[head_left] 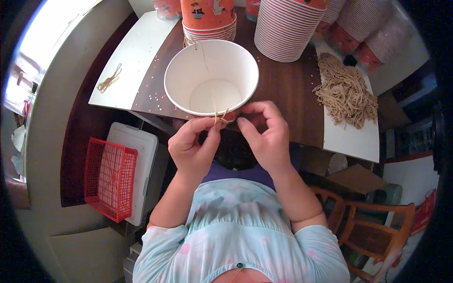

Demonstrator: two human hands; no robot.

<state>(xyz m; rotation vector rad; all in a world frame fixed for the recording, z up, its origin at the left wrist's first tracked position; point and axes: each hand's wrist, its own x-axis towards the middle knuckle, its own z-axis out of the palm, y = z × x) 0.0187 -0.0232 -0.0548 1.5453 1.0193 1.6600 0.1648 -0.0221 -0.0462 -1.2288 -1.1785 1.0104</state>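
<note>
A large white-lined paper bucket [175, 93] tilts toward me at the near edge of the brown table, its open mouth facing up. A thin tan cord [217, 116] passes through the near rim and forms a small loop or knot outside it. My left hand [192, 141] is closed, pinching this cord between thumb and forefinger just below the rim. Beside the rim, to the right, my right hand [269, 134] has its thumb and forefinger apart, close to the cord. Another strand runs down the bucket's far inner wall from a hole.
Behind stand a stack of orange-patterned buckets [207, 19] and a tall stack of white-rimmed buckets [288, 28]. A heap of tan cords [347, 92] lies right; a few loose cords [110, 79] lie left. A red basket [111, 179], lidded bin [146, 174] and wooden chair [373, 226] stand lower.
</note>
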